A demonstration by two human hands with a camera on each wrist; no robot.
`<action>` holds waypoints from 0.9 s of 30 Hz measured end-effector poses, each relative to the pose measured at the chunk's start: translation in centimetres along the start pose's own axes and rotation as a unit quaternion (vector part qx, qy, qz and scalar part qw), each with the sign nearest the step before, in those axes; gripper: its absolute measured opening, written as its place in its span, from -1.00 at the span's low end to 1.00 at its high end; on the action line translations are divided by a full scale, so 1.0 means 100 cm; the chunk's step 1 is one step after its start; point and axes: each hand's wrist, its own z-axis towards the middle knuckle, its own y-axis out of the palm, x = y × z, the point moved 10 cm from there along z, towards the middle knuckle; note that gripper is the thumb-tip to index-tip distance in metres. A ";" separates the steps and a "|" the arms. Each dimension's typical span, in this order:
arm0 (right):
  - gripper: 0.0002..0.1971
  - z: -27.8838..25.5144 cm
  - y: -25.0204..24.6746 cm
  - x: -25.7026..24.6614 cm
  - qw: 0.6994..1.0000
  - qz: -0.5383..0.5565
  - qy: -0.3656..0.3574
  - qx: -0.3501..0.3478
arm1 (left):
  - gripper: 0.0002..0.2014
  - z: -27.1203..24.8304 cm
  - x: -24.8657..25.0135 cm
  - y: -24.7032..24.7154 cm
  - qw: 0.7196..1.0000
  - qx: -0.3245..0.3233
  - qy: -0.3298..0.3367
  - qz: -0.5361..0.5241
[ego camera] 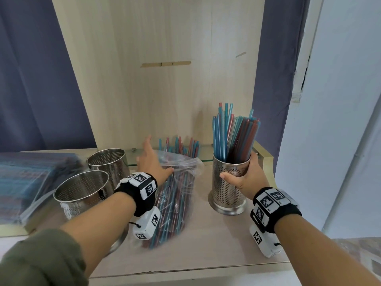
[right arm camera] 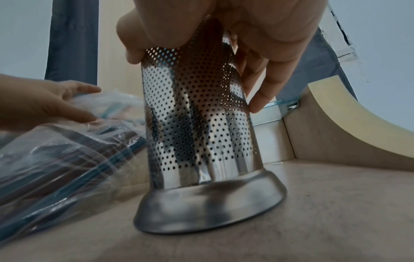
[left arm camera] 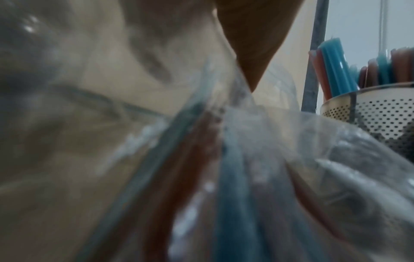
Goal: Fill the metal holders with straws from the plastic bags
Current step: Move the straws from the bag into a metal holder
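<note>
- Right hand (ego camera: pixel 245 178) has a proper grip on the shiny perforated metal holder full of blue and red straws (ego camera: pixel 229 182), thumb on the near side and fingers curled round the far side. In the right wrist view that holder (right arm camera: pixel 199 124) looks tilted, with its flared base on the pale wooden worktop (ego camera: pixel 216 244).
- Left hand (ego camera: pixel 153 164) lies flat with straight, spread fingers on the clear plastic bag of blue and red straws (ego camera: pixel 175 195), not gripping it. The bag lies mid-worktop, just left of the full holder, with straw ends poking out the far end.
- Two empty perforated metal holders (ego camera: pixel 82 190) stand on the left, one behind the other.
- More bagged straws are stacked flat (ego camera: pixel 26 178) at the far left, pretty blurry.
</note>
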 end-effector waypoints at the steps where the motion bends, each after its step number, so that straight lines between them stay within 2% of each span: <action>1: 0.03 0.000 -0.001 0.000 1.000 -0.001 0.004 0.000 | 0.14 0.000 -0.002 0.002 0.997 0.001 -0.007 0.076; 3: 0.03 -0.001 -0.003 -0.002 1.000 -0.006 0.010 0.000 | 0.04 -0.002 -0.002 0.011 0.988 -0.015 0.004 0.155; 6: 0.02 0.001 -0.006 -0.002 1.000 -0.014 0.018 0.005 | -0.14 -0.006 -0.001 0.030 0.985 -0.058 0.036 0.158; 8: 0.02 0.001 -0.008 -0.002 1.000 -0.018 0.022 0.006 | -0.20 -0.010 -0.009 0.041 0.985 -0.094 0.018 0.143; 10: 0.02 0.002 -0.010 -0.004 0.999 -0.024 0.025 0.006 | -0.16 -0.010 -0.023 0.047 0.987 -0.107 -0.015 0.123; 13: 0.04 0.002 -0.010 -0.005 0.995 -0.067 0.071 -0.029 | 0.05 -0.007 -0.037 0.044 0.988 -0.105 -0.059 0.094; 15: 0.02 -0.004 -0.007 -0.003 0.968 -0.193 0.128 -0.098 | 0.03 -0.005 -0.039 0.037 0.991 -0.095 -0.073 0.063; 16: -0.03 -0.010 -0.006 -0.003 0.936 -0.284 0.150 -0.142 | -0.03 -0.003 -0.038 0.033 0.992 -0.085 -0.074 0.047; 17: -0.14 -0.016 -0.005 -0.007 0.902 -0.361 0.155 -0.177 | -0.10 -0.001 -0.037 0.029 0.994 -0.072 -0.071 0.033; 18: -0.28 -0.021 -0.002 -0.016 0.884 -0.399 0.141 -0.197 | -0.19 0.001 -0.037 0.027 0.996 -0.060 -0.065 0.023; 19: -0.37 -0.026 0.005 -0.029 0.883 -0.402 0.124 -0.207 | -0.27 0.003 -0.037 0.025 0.997 -0.053 -0.061 0.014; 21: -0.37 -0.033 0.027 -0.063 0.910 -0.343 0.078 -0.218 | -0.41 0.005 -0.038 0.024 0.997 -0.051 -0.057 0.009; 23: -0.47 -0.031 0.056 -0.088 0.940 -0.248 0.039 -0.231 | -0.48 0.006 -0.039 0.024 0.997 -0.054 -0.052 0.017; 24: -0.49 -0.026 0.067 -0.095 0.951 -0.211 0.038 -0.221 | -0.50 0.005 -0.039 0.025 0.997 -0.054 -0.047 0.021; 27: -0.34 0.001 0.103 -0.084 0.968 -0.154 0.084 -0.177 | -0.51 0.005 -0.036 0.027 0.997 -0.059 -0.027 0.037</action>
